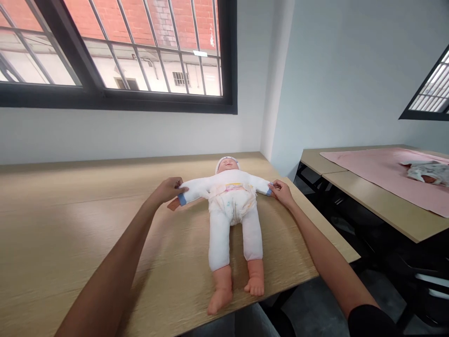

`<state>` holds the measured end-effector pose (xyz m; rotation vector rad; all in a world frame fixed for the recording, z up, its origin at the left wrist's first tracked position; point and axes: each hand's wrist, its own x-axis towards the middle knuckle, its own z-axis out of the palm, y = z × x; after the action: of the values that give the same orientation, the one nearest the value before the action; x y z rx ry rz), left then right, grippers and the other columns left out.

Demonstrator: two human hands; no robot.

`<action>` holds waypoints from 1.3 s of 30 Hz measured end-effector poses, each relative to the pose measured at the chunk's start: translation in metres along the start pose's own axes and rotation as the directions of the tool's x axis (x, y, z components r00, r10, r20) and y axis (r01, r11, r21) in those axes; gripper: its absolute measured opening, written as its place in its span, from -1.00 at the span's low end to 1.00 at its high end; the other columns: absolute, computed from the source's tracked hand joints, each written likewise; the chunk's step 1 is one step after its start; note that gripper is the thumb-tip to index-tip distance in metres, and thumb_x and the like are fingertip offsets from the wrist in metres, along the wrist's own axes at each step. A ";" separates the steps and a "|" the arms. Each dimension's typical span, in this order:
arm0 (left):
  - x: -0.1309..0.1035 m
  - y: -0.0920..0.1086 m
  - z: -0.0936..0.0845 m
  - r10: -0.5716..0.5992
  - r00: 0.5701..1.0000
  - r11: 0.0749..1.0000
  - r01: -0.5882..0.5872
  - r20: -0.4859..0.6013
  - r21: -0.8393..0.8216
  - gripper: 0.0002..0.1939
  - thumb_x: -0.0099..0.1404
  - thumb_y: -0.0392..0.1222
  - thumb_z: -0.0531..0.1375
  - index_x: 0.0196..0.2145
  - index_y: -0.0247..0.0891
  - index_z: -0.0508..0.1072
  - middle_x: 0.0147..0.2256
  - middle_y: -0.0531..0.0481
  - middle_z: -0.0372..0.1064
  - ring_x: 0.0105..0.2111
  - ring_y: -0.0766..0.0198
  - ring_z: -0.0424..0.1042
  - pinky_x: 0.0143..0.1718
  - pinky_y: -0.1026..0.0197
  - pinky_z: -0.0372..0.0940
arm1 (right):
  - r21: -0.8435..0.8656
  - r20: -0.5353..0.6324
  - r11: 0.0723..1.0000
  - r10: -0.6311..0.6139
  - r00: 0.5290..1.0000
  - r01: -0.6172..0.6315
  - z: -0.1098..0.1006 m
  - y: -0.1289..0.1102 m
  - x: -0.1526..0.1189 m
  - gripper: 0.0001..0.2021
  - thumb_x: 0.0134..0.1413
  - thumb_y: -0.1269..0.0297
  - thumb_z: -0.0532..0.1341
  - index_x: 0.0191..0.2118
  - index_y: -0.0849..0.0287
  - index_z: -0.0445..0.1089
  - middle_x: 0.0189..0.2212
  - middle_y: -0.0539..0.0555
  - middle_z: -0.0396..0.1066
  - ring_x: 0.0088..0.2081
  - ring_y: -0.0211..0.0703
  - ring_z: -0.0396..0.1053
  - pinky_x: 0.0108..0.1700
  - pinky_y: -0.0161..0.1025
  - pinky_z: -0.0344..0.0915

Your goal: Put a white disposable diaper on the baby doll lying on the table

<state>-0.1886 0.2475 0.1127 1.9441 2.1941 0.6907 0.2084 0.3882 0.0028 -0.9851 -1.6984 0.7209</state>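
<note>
A baby doll (228, 187) lies on its back on the wooden table (87, 224), head away from me and bare feet near the front edge. It wears a white cap, and a white diaper (234, 206) is around its hips. Both doll arms are spread out sideways, their white sleeves ending in blue cuffs. My left hand (170, 189) pinches the sleeve end at the left of the view, with the doll's hand showing below it. At the other cuff, my right hand (281, 192) has its fingers closed on the sleeve; that doll hand is hidden.
A second table (382, 201) stands to the right across a gap, with a pink cloth (372, 171) and a bundled patterned garment (430, 172) on it. Behind my table are a wall and a barred window (147, 47). Dark table legs fill the gap.
</note>
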 end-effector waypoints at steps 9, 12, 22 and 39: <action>-0.004 0.008 0.001 -0.054 0.996 0.994 0.046 -0.078 -0.101 -0.69 -0.07 0.05 0.14 -0.65 -0.21 0.13 -0.58 0.09 0.12 -0.53 0.32 0.16 -0.52 0.27 0.02 | -0.108 -0.163 0.994 -0.004 0.987 -0.014 0.005 0.001 0.001 -0.70 -0.05 -0.03 0.11 -0.46 0.13 0.21 -0.56 -0.01 0.28 -0.48 -0.18 0.24 -0.35 -0.23 0.22; -0.005 0.008 -0.003 -0.106 0.994 0.978 0.102 -0.013 -0.185 -0.66 -0.10 0.08 0.19 -0.65 -0.22 0.19 -0.58 0.08 0.17 -0.52 0.30 0.22 -0.51 0.27 0.10 | -0.061 -0.139 0.997 0.035 0.990 -0.044 0.006 0.006 0.002 -0.66 -0.08 -0.08 0.14 -0.47 0.14 0.23 -0.53 0.03 0.33 -0.44 -0.15 0.29 -0.32 -0.21 0.26; -0.002 -0.005 -0.019 -0.123 0.940 0.936 0.217 0.319 -0.277 -0.60 -0.23 0.11 0.32 -0.60 -0.28 0.37 -0.56 0.05 0.29 -0.40 0.20 0.32 -0.37 0.21 0.25 | 0.043 0.039 0.990 0.131 0.991 -0.133 0.007 0.005 -0.001 -0.54 -0.20 -0.16 0.25 -0.36 0.19 0.40 -0.45 0.08 0.41 -0.40 -0.12 0.33 -0.38 -0.25 0.28; -0.009 0.011 -0.018 -0.051 0.981 0.956 0.102 0.187 -0.275 -0.61 -0.20 0.15 0.21 -0.71 -0.24 0.24 -0.66 0.09 0.09 -0.54 0.31 0.13 -0.47 0.23 0.08 | -0.140 -0.127 0.989 0.026 0.992 -0.044 0.003 -0.006 0.000 -0.64 -0.08 -0.06 0.18 -0.46 0.19 0.39 -0.55 0.00 0.33 -0.47 -0.20 0.23 -0.37 -0.29 0.18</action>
<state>-0.1840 0.2356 0.1315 1.6987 1.9330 0.7414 0.2038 0.3855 0.0072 -1.1379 -1.6439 0.5540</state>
